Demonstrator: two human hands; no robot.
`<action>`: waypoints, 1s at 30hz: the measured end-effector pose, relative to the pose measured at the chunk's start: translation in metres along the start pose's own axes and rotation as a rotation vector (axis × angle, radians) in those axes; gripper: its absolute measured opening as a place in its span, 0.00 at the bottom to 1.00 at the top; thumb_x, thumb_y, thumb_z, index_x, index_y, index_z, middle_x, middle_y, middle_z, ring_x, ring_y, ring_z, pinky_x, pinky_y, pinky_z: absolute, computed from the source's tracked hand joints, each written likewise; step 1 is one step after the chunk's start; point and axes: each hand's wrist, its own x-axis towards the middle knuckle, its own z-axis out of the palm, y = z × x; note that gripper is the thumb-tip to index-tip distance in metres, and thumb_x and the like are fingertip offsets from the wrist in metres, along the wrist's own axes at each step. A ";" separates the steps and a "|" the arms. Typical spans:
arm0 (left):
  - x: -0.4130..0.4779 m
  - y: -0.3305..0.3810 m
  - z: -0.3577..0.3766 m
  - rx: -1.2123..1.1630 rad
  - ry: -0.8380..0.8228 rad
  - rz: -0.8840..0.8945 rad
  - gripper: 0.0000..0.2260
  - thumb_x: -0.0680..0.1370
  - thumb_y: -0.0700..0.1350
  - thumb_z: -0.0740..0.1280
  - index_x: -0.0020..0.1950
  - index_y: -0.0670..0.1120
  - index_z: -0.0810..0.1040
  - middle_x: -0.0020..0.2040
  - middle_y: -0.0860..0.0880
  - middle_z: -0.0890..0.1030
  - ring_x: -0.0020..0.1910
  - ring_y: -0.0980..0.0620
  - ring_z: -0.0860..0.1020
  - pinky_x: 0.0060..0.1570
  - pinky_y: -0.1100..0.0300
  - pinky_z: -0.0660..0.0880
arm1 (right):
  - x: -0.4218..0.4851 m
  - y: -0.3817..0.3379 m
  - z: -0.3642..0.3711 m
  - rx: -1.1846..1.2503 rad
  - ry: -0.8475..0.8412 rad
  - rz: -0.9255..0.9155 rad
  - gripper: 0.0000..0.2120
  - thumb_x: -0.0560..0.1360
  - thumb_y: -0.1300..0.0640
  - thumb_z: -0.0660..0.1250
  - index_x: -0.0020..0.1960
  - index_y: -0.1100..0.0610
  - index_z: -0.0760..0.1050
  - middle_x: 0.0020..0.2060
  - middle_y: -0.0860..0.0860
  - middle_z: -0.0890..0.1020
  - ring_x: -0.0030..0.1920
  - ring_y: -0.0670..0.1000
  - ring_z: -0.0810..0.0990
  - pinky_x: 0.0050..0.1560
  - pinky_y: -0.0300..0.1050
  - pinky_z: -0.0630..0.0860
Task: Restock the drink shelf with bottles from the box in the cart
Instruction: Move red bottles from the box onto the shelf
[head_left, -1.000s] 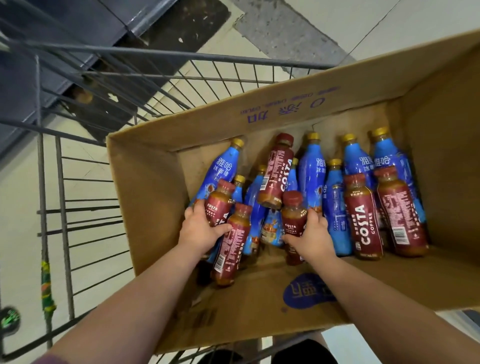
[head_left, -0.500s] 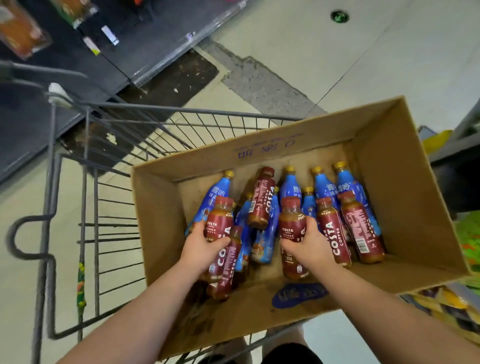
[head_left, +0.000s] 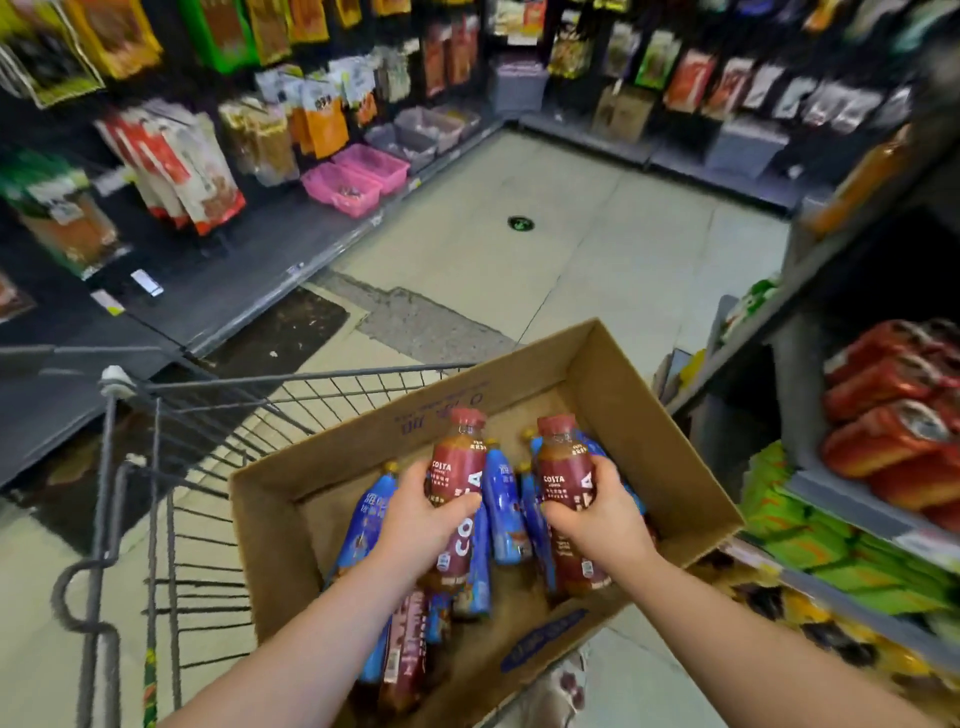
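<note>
Over the box in the cart, the left hand and right hand each curl round a red Costa bottle. Best keep both upright, clear the cardboard wall, then turn toward the shelf at right.

I read "COSTA" in white on the maroon label of the left Costa bottle, gripped by the left hand, with large vertical letters "CO" lower on the same label. The right Costa bottle, gripped by the right hand, carries the same "COSTA" mark. Blue print on the cardboard box and white characters on the blue bottles are too blurred to read.
</note>
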 end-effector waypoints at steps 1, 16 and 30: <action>-0.001 0.007 0.006 0.002 -0.019 0.012 0.20 0.68 0.44 0.75 0.55 0.54 0.71 0.44 0.56 0.78 0.42 0.59 0.77 0.37 0.71 0.70 | -0.004 0.000 -0.009 0.002 0.030 0.004 0.27 0.64 0.50 0.74 0.57 0.46 0.64 0.40 0.41 0.74 0.43 0.47 0.74 0.45 0.41 0.67; -0.117 0.103 0.172 0.021 -0.440 0.339 0.22 0.69 0.48 0.75 0.58 0.55 0.70 0.47 0.58 0.79 0.44 0.60 0.79 0.40 0.67 0.72 | -0.144 0.099 -0.174 0.203 0.470 0.135 0.28 0.64 0.48 0.74 0.55 0.41 0.59 0.42 0.37 0.73 0.39 0.36 0.72 0.33 0.32 0.64; -0.420 0.114 0.402 0.023 -0.949 0.412 0.20 0.70 0.47 0.74 0.53 0.60 0.67 0.45 0.61 0.78 0.41 0.61 0.80 0.34 0.67 0.73 | -0.413 0.307 -0.335 0.261 0.857 0.377 0.16 0.61 0.47 0.75 0.41 0.40 0.68 0.37 0.38 0.77 0.37 0.34 0.75 0.33 0.31 0.67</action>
